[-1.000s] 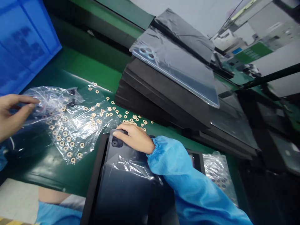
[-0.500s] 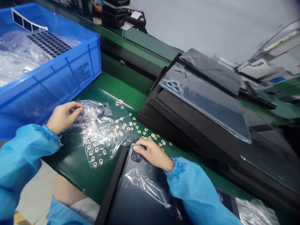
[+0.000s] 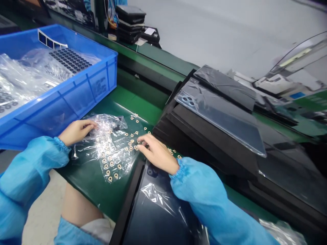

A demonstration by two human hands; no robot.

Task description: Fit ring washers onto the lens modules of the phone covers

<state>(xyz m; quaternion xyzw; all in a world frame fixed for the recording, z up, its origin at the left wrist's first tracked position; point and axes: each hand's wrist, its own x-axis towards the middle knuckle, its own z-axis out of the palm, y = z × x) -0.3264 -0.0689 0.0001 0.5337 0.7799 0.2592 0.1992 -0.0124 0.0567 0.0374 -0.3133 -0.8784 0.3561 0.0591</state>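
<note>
Where the rings lie: pale gold, tabbed rings [image 3: 119,166] are scattered over the green desk [image 3: 114,195], from short of its near edge toward its far side, between blue crate [image 3: 84,85] and black stack [image 3: 184,139]; clear plastic [image 3: 117,119] spreads among them, over or under them hard to tell.
Ring handling: look light, stiff, flat; probably awkward to lift off a smooth surface. Best hold likely outer rim or small tab, fingertips only.
Plastic handling: thin, limp, probably slippery; a bunched fold should hold better than a flat part.
Device handling: dark slab [image 3: 159,223] in a black tray [image 3: 127,206] at the desk's near edge, right of the rings. Probably stiff, heavier than anything else loose here, scratch-prone; shiny film on its back may slip. Side edges look the safer hold.
Left grip [image 3: 78,131]: thumb and forefinger near each other, touching the crumpled plastic beside the crate; whether any is pinched, cannot tell.
Right grip [image 3: 155,149]: released, thumb and forefinger parted, fingertips among the rings just beyond the slab's camera corner; no ring clearly held, contact uncertain.
</note>
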